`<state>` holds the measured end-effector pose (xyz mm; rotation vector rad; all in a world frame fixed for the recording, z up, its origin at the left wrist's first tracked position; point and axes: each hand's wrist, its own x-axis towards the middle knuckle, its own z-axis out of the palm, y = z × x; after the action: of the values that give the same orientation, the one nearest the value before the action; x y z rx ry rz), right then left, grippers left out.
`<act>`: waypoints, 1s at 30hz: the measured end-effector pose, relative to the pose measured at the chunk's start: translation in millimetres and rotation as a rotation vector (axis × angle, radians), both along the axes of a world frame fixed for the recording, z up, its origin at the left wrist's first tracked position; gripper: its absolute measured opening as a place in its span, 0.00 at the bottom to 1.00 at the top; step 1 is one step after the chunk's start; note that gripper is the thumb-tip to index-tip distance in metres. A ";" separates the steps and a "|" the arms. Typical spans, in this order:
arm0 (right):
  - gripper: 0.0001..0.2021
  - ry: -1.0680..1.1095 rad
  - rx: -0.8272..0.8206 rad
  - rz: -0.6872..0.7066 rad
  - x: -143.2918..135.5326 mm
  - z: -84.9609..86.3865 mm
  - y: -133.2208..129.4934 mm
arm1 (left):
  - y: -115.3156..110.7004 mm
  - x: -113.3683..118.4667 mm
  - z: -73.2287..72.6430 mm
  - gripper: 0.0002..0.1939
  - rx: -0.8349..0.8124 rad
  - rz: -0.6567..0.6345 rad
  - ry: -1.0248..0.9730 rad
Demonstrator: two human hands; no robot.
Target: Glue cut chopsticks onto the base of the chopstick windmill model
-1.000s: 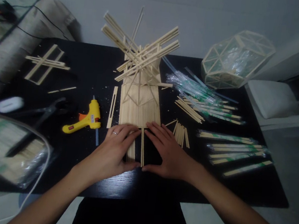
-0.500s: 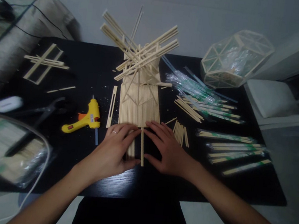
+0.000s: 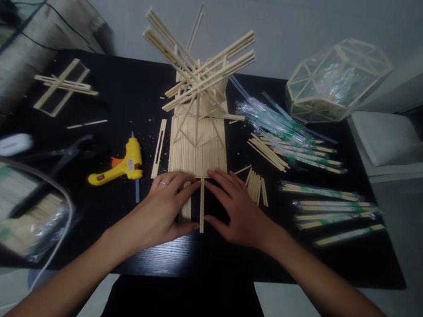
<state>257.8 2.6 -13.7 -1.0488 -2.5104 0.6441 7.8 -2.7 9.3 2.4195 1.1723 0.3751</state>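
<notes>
- Both forearms bare, in from the lower corners, slanting forward and inward, hands nearly meeting ahead of the body
- Left forearm [image 3: 83,263] rises toward the right; right forearm [image 3: 323,283] mirrors it toward the left
- Left hand [image 3: 167,202]: back upward, fingers bent and bunched close, aimed forward and inward
- Left thumb [image 3: 186,229] nearer the body, tip pointing right, clear gap to the index finger
- Right hand [image 3: 238,208]: back upward, fingers lightly bent, slightly fanned, aimed forward and left
- Right thumb [image 3: 217,226] stretched left, well apart from the index finger
- Hands about level, index fingertips facing, near but apart
- Neither wrist sharply bent
</notes>
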 end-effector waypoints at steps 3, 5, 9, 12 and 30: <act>0.36 0.008 -0.018 0.001 0.0 0.2 0.4 | 0.3 -0.2 -0.6 0.38 0.001 -0.003 -0.013; 0.36 0.006 -0.023 -0.001 -0.2 0.1 0.6 | 0.3 -0.4 -0.8 0.38 0.004 -0.005 -0.017; 0.34 -0.005 -0.006 -0.009 -1.1 -1.3 0.6 | 0.3 -0.5 -1.6 0.39 0.012 -0.006 -0.001; 0.33 -0.012 0.005 -0.008 -1.1 -2.5 0.5 | 0.1 0.4 -2.2 0.39 0.009 -0.003 0.000; 0.21 0.142 0.136 -0.003 -0.8 -3.3 -2.3 | -28.6 -25.2 -2.2 0.28 0.102 0.065 0.008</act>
<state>256.9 0.3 -17.1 -0.9253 -2.3924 0.5192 -17.4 -31.3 7.1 2.4755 1.2657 0.4561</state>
